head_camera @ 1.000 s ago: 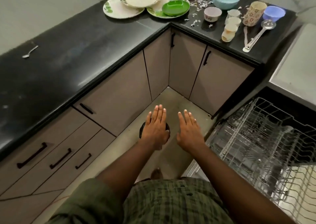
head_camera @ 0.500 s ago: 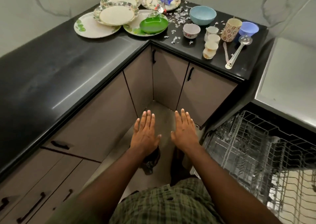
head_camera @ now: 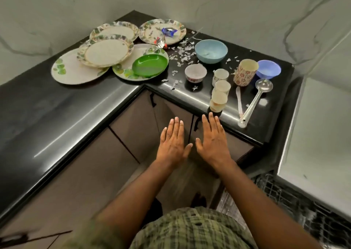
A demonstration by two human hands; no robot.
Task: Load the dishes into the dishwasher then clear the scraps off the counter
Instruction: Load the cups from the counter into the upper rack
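We hold our left hand (head_camera: 173, 142) and right hand (head_camera: 212, 141) flat, empty. Far left on the black counter (head_camera: 57, 106) lie round leaf-patterned plates (head_camera: 106, 53): probably light, rigid, slippery; grip rims. Right, stacked cream cups (head_camera: 219, 96) could topple.

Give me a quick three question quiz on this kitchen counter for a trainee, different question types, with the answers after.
1. True or false: the shallow green plastic dish sits on a leaf-patterned plate.
2. Multiple choice: the long steel ladle lies with its bowl nearest which item? A) the light blue plastic bowl B) the small purple bowl C) the small white floral bowl
3. Fill in: the left hand and right hand are both ____ and hold nothing.

Key: 1 true; 2 B; 3 open
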